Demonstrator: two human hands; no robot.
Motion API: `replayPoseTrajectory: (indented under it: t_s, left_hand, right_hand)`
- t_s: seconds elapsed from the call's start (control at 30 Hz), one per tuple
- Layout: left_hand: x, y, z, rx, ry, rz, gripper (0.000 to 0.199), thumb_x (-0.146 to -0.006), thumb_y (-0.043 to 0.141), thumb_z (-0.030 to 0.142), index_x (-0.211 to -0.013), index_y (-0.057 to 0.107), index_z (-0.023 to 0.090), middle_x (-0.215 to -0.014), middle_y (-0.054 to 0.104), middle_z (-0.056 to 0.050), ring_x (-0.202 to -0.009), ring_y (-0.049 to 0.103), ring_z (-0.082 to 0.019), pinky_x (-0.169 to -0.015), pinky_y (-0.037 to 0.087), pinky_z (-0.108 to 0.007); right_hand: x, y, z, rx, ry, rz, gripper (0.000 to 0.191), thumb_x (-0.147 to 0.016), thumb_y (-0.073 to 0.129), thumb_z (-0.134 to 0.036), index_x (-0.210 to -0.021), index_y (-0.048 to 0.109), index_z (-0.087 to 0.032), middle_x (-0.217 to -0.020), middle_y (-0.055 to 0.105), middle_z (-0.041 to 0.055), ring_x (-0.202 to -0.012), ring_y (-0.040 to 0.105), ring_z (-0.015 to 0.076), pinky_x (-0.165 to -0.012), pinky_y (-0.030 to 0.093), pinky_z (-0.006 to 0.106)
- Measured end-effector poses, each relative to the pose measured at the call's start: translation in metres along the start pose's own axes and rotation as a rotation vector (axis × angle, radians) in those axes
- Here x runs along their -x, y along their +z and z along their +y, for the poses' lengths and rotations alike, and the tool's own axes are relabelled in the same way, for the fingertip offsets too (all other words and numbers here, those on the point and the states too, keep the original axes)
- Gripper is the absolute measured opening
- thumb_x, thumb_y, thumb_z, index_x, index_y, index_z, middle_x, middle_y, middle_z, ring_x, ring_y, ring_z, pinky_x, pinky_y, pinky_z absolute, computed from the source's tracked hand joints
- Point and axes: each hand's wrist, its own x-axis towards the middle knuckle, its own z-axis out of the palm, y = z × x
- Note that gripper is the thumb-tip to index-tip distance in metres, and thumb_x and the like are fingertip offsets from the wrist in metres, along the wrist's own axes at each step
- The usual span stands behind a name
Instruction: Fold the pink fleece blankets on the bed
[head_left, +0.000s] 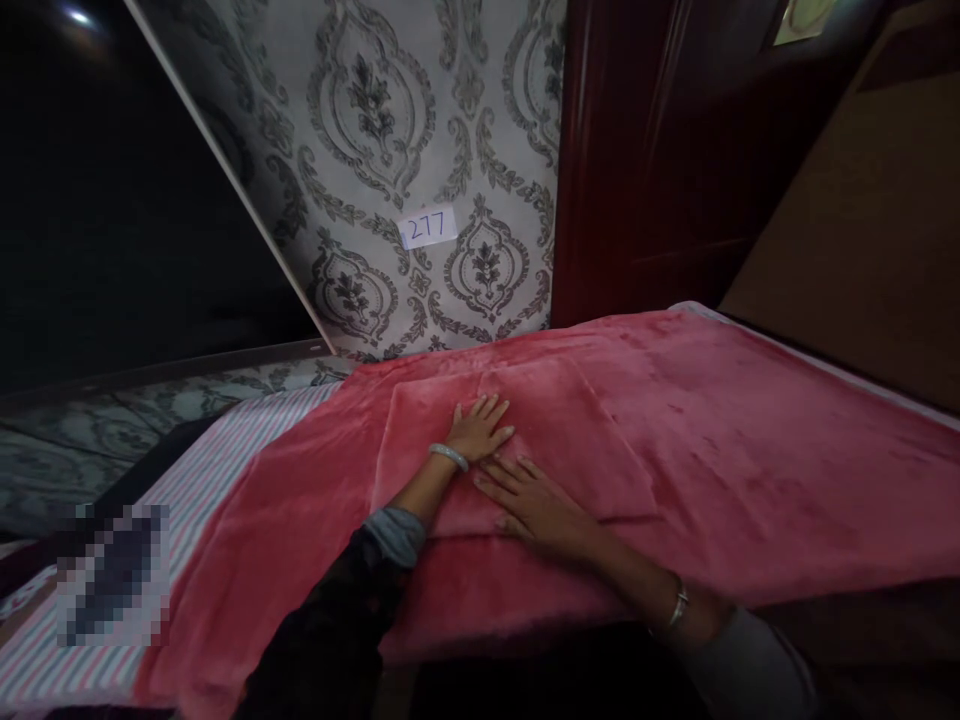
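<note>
Both my hands lie flat on a folded pink plush cloth (pixel 592 460), a rough rectangle with soft edges. My left hand (pixel 478 428) rests near its middle, fingers spread, with a pale bangle at the wrist. Just below and to the right, my right hand (pixel 536 508) presses on the same cloth with fingers stretched out, close to the left one. Under the folded piece spreads a larger pink plush blanket (pixel 765 440). I cannot tell whether the folded piece is separate from it.
Striped fabric (pixel 217 470) shows along the left side of the blanket. Behind stand a patterned wall (pixel 480 130) with a paper label (pixel 427 227) reading 277, and a dark red door (pixel 660 170). A large black screen-like panel (pixel 127 200) leans at the left; a brown panel (pixel 870 230) borders the right.
</note>
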Motion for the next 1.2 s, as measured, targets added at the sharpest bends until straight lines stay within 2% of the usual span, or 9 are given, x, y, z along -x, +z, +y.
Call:
replayPoseTrajectory:
  t_s: [0.13, 0.27, 0.33, 0.43, 0.5, 0.6, 0.7, 0.87, 1.2]
  left_hand:
    - [0.002, 0.001, 0.005, -0.043, -0.013, 0.038, 0.063, -0.1, 0.029, 0.055, -0.157, 0.023, 0.028, -0.166, 0.018, -0.006, -0.154, 0.013, -0.027, -0.119, 0.009, -0.067]
    - [0.007, 0.002, 0.007, -0.072, -0.007, 0.07, 0.063, -0.1, 0.029, 0.053, -0.157, 0.024, 0.027, -0.166, 0.018, -0.007, -0.154, 0.012, -0.027, -0.119, 0.009, -0.067]
    - [0.008, -0.003, 0.008, -0.075, -0.005, 0.047, 0.062, -0.1, 0.03, 0.053, -0.157, 0.024, 0.027, -0.166, 0.018, -0.008, -0.154, 0.013, -0.028, -0.119, 0.01, -0.068]
    - [0.001, -0.017, 0.013, -0.069, 0.022, 0.069, 0.062, -0.1, 0.032, 0.054, -0.156, 0.027, 0.028, -0.166, 0.021, -0.008, -0.154, 0.013, -0.029, -0.12, 0.009, -0.067]
    - [-0.01, -0.029, 0.02, -0.055, 0.073, 0.128, 0.061, -0.1, 0.03, 0.052, -0.156, 0.027, 0.028, -0.166, 0.023, -0.007, -0.154, 0.012, -0.027, -0.121, 0.007, -0.063]
    - [-0.032, -0.037, 0.032, -0.033, 0.134, 0.133, 0.057, -0.102, 0.025, 0.046, -0.156, 0.028, 0.029, -0.166, 0.022, -0.005, -0.154, 0.011, -0.025, -0.123, 0.007, -0.06]
    - [-0.051, -0.026, 0.037, -0.026, 0.123, 0.056, 0.055, -0.102, 0.026, 0.043, -0.156, 0.029, 0.03, -0.166, 0.021, -0.004, -0.154, 0.011, -0.028, -0.121, 0.006, -0.066]
    - [-0.059, 0.0, 0.034, -0.02, 0.112, 0.041, 0.057, -0.102, 0.024, 0.043, -0.157, 0.026, 0.029, -0.167, 0.019, -0.003, -0.155, 0.008, -0.028, -0.119, 0.005, -0.069]
    - [-0.057, -0.001, 0.035, -0.004, 0.104, 0.04, 0.057, -0.102, 0.022, 0.046, -0.157, 0.025, 0.032, -0.167, 0.02, -0.002, -0.154, 0.009, -0.028, -0.12, 0.006, -0.068]
  right_hand:
    - [0.028, 0.01, -0.011, -0.075, 0.008, 0.006, 0.066, -0.1, 0.048, -0.04, -0.159, 0.022, -0.027, -0.163, 0.026, 0.0036, -0.152, 0.015, 0.0198, -0.124, 0.014, 0.046]
    - [0.055, 0.015, -0.021, -0.103, 0.003, -0.002, 0.067, -0.097, 0.054, -0.041, -0.158, 0.028, -0.028, -0.162, 0.028, 0.004, -0.151, 0.018, 0.0232, -0.124, 0.016, 0.049]
    - [0.061, 0.007, -0.02, -0.127, -0.019, 0.012, 0.062, -0.097, 0.054, -0.041, -0.155, 0.036, -0.027, -0.158, 0.037, 0.0056, -0.148, 0.029, 0.0235, -0.122, 0.023, 0.048]
    - [0.054, -0.02, -0.004, -0.105, 0.014, 0.171, 0.05, -0.1, 0.048, -0.036, -0.149, 0.047, -0.025, -0.144, 0.055, 0.0081, -0.136, 0.047, 0.023, -0.118, 0.031, 0.049]
    - [0.042, -0.039, 0.014, -0.018, 0.067, 0.278, 0.046, -0.102, 0.043, -0.034, -0.146, 0.05, -0.023, -0.14, 0.058, 0.0103, -0.135, 0.047, 0.0249, -0.118, 0.03, 0.054]
    - [0.026, -0.053, 0.041, 0.122, 0.113, 0.239, 0.046, -0.102, 0.042, -0.036, -0.145, 0.052, -0.022, -0.148, 0.051, 0.0108, -0.143, 0.036, 0.0286, -0.119, 0.024, 0.059]
    - [0.025, -0.044, 0.059, 0.194, 0.121, 0.146, 0.05, -0.1, 0.047, -0.04, -0.149, 0.046, -0.027, -0.157, 0.039, 0.0079, -0.148, 0.026, 0.0311, -0.118, 0.02, 0.062]
    - [0.051, -0.019, 0.06, 0.201, 0.055, 0.166, 0.057, -0.1, 0.049, -0.043, -0.154, 0.036, -0.032, -0.161, 0.031, 0.0036, -0.151, 0.018, 0.0277, -0.121, 0.016, 0.058]
    - [0.107, 0.0, 0.03, 0.077, 0.164, 0.055, 0.063, -0.1, 0.05, -0.042, -0.157, 0.025, -0.037, -0.162, 0.028, 0.0017, -0.15, 0.021, 0.0272, -0.119, 0.024, 0.057]
